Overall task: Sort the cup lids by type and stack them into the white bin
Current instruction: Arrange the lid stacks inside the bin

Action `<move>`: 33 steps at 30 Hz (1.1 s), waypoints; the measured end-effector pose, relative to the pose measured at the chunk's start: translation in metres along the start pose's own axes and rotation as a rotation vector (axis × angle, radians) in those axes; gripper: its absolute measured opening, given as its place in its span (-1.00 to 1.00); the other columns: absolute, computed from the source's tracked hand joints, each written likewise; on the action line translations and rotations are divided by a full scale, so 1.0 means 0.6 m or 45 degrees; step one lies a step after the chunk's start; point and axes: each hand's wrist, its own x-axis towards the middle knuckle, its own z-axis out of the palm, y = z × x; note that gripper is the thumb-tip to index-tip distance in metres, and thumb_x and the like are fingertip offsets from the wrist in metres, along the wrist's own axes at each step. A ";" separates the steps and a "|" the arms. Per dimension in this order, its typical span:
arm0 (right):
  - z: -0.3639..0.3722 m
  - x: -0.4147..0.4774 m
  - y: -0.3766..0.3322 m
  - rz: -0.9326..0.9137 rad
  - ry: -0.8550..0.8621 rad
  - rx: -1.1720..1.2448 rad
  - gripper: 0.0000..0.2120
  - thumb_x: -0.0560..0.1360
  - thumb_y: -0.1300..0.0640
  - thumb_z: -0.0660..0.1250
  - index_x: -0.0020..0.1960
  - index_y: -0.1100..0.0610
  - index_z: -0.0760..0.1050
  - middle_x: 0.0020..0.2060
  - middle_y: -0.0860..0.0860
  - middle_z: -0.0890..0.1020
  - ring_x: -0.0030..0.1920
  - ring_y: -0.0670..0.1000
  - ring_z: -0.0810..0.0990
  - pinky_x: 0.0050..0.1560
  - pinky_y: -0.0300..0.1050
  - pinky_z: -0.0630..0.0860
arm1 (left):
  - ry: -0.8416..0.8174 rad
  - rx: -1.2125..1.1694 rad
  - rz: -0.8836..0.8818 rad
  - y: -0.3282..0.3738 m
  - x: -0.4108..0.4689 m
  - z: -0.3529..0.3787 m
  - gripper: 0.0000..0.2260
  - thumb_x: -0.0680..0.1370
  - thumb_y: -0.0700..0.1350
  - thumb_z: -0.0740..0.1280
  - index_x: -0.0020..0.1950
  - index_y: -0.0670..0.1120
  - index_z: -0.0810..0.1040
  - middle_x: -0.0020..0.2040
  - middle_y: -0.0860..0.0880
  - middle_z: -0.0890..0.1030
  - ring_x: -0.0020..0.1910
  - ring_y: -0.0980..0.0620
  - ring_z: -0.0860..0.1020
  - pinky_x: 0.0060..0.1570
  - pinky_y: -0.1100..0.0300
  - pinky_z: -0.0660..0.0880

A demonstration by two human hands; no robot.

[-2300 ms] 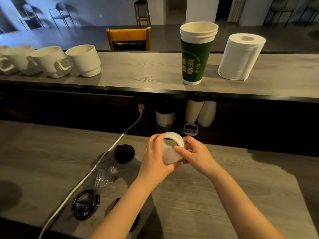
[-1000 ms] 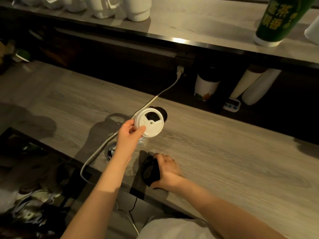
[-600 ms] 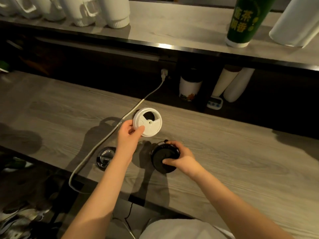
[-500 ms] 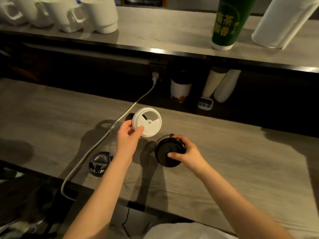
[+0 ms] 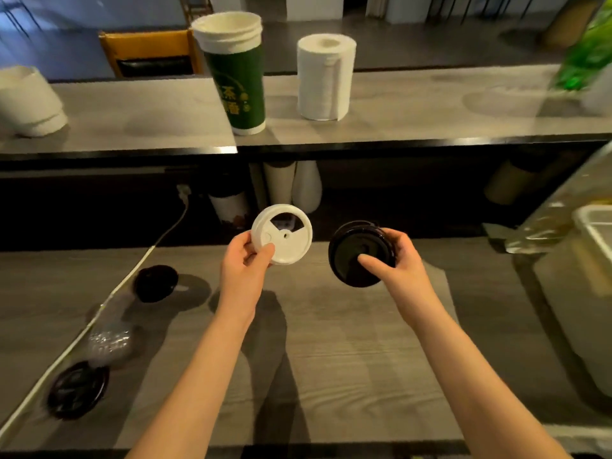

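Black, flat on the wooden counter [image 5: 331, 359] at left, lies a loose lid [image 5: 77, 389]. Green cup [image 5: 236, 81] on the shelf behind bears yellow Chinese characters. Left hand [image 5: 243, 270] pinches the white lid [image 5: 281, 239] by its rim, face tilted toward the camera, opening uppermost; right hand [image 5: 397, 263] grips the black lid [image 5: 359, 256], likewise tilted. White bin [image 5: 592, 212] at far right, contents hidden

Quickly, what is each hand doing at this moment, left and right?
Left hand: grips the white cup lid at its rim.
Right hand: holds the black cup lid, thumb on its face.

Lids [image 5: 155, 283] on counter [image 5: 334, 366], left of bin [image 5: 593, 216]
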 end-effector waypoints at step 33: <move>-0.823 -0.020 0.021 0.065 0.488 -0.391 -0.61 0.44 0.23 0.43 0.24 0.11 0.47 0.08 0.02 0.54 0.07 0.00 0.53 -0.03 -0.24 0.44 | -0.665 0.216 -0.053 0.017 -0.236 0.698 -0.80 0.56 -0.13 0.29 0.16 0.02 0.41 0.05 -0.02 0.61 0.03 0.02 0.59 0.00 0.11 0.56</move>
